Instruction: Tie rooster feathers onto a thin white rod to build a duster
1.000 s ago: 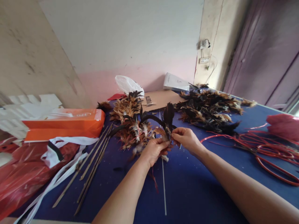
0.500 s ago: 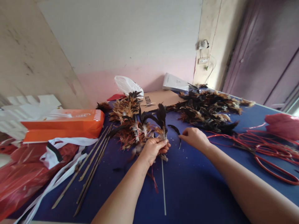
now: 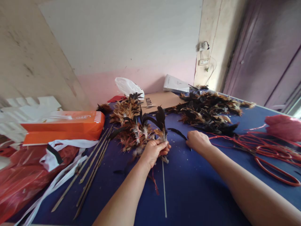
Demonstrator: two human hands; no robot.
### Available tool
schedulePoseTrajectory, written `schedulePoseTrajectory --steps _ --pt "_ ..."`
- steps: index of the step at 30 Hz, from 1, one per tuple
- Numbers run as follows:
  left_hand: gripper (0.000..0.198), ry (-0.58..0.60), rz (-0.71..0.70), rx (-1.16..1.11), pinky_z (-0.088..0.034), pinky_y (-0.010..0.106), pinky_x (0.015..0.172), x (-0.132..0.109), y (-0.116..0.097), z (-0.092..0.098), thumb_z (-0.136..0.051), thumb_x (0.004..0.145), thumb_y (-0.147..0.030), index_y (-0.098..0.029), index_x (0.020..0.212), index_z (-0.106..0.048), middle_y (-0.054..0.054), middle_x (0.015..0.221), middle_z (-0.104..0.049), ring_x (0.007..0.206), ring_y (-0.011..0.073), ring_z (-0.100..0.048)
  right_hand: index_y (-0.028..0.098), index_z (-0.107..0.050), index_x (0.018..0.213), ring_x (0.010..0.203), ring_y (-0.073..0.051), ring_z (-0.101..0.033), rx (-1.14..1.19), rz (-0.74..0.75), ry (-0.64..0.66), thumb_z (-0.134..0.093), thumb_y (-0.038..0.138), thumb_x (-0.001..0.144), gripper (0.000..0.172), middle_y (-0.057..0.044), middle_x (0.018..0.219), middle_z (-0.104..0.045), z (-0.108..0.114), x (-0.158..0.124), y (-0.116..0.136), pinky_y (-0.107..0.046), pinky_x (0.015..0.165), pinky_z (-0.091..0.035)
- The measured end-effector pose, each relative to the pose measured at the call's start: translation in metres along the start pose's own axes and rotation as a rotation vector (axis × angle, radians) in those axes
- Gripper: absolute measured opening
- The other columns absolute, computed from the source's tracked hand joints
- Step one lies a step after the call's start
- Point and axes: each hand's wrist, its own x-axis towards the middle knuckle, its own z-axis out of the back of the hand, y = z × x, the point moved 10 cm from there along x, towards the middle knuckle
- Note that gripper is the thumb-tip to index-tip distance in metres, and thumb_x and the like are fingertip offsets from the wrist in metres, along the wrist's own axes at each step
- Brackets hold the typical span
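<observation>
My left hand [image 3: 155, 152] is closed in a pinch around the base of a bunch of feathers [image 3: 161, 121], dark at the tips and brown and fluffy lower down. Below that hand a thin pale strip [image 3: 164, 191] runs toward me; whether it joins the bunch is hidden. To the right, my right hand [image 3: 198, 141] pinches the end of one long, curved black feather [image 3: 176, 131] just above the table. Brown feather bundles with pink ties [image 3: 134, 133] lie left of the held bunch.
A large heap of dark feathers [image 3: 209, 110] spreads at the back right. Red plastic cord [image 3: 254, 141] and red-handled scissors [image 3: 277, 171] lie at the right. Several thin sticks [image 3: 94, 171], an orange bag [image 3: 63, 127] and red plastic [image 3: 30, 179] occupy the left.
My right hand has moved slightly right, drawing the black feather with it, so the feather now lies straighter. My left hand keeps its grip on the bunch in nearly the same place.
</observation>
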Motion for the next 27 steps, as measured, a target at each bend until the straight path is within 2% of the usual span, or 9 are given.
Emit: schedulePoseTrajectory --steps 6,9,11,13,16,18,21,24,27 --pt "0.017 0.0 0.0 0.001 -0.048 0.012 0.05 0.0 0.001 0.0 -0.066 0.068 -0.026 -0.009 0.068 -0.068 0.007 0.066 -0.065 0.051 0.005 -0.054 0.012 -0.068 0.088 0.081 -0.026 -0.063 0.009 -0.026 -0.003 -0.05 0.01 0.066 0.029 -0.018 0.085 -0.066 -0.001 0.004 -0.009 -0.03 0.063 -0.045" --pt "0.017 0.002 0.0 -0.008 -0.048 0.012 0.05 0.0 0.001 0.0 -0.066 0.068 -0.026 -0.009 0.069 -0.068 0.007 0.068 -0.065 0.052 0.0051 -0.055 0.013 -0.069 0.077 0.074 -0.024 -0.062 0.091 -0.051 -0.015 -0.052 0.012 0.064 0.021 -0.015 0.079 -0.066 -0.002 0.007 -0.018 -0.029 0.059 -0.044" --pt "0.017 -0.001 -0.002 -0.016 -0.048 0.012 0.05 0.0 0.001 0.001 -0.065 0.069 -0.025 -0.009 0.07 -0.068 0.008 0.069 -0.066 0.052 0.0053 -0.055 0.014 -0.066 0.066 0.058 -0.018 -0.059 0.332 -0.059 0.005 -0.053 0.016 0.063 0.013 -0.01 0.063 -0.062 -0.004 0.01 -0.022 -0.025 0.051 -0.041" --pt "0.016 -0.011 0.001 -0.019 -0.048 0.012 0.049 0.001 0.001 0.001 -0.065 0.069 -0.024 -0.009 0.07 -0.068 0.008 0.069 -0.066 0.052 0.0055 -0.055 0.014 -0.061 0.06 0.041 -0.011 -0.046 0.745 -0.04 0.046 -0.054 0.024 0.064 0.012 -0.003 0.049 -0.053 -0.006 0.011 -0.018 -0.022 0.041 -0.033" --pt "0.015 -0.026 0.018 -0.025 -0.048 0.012 0.049 0.0 0.003 0.001 -0.064 0.07 -0.023 -0.008 0.069 -0.067 0.009 0.07 -0.066 0.053 0.0061 -0.056 0.016 -0.052 0.06 0.036 -0.004 -0.03 1.331 0.037 0.135 -0.056 0.033 0.065 0.019 0.004 0.047 -0.043 -0.005 0.007 0.004 -0.019 0.035 -0.021" --pt "0.014 -0.028 0.038 -0.051 -0.048 0.012 0.048 0.0 0.004 0.0 -0.064 0.07 -0.021 -0.007 0.069 -0.067 0.01 0.073 -0.066 0.054 0.0064 -0.057 0.016 -0.049 0.059 0.036 -0.003 -0.028 1.506 0.089 0.196 -0.059 0.034 0.064 0.021 0.006 0.048 -0.041 -0.003 0.001 0.022 -0.019 0.036 -0.019" --pt "0.011 -0.012 0.08 -0.121 -0.048 0.011 0.046 -0.001 0.007 -0.003 -0.063 0.071 -0.017 -0.007 0.071 -0.066 0.011 0.076 -0.067 0.053 0.0061 -0.058 0.015 -0.053 0.063 0.038 -0.004 -0.03 1.477 0.121 0.165 -0.059 0.033 0.063 0.019 0.006 0.047 -0.041 -0.001 -0.005 0.037 -0.019 0.036 -0.021" --pt "0.008 0.022 0.142 -0.192 -0.047 0.011 0.043 -0.003 0.011 -0.008 -0.062 0.072 -0.014 -0.006 0.072 -0.065 0.011 0.075 -0.068 0.051 0.0064 -0.059 0.014 -0.058 0.068 0.04 -0.006 -0.036 1.267 0.128 0.02 -0.057 0.03 0.064 0.017 0.005 0.046 -0.045 0.005 -0.008 0.038 -0.019 0.039 -0.026" --pt "0.005 0.037 0.21 -0.256 -0.046 0.011 0.041 -0.004 0.017 -0.01 -0.06 0.072 -0.01 -0.006 0.073 -0.063 0.011 0.071 -0.067 0.051 0.0079 -0.06 0.014 -0.061 0.066 0.047 -0.008 -0.043 1.063 0.214 -0.122 -0.054 0.027 0.065 0.015 0.002 0.052 -0.054 0.016 -0.013 0.043 -0.019 0.045 -0.032"
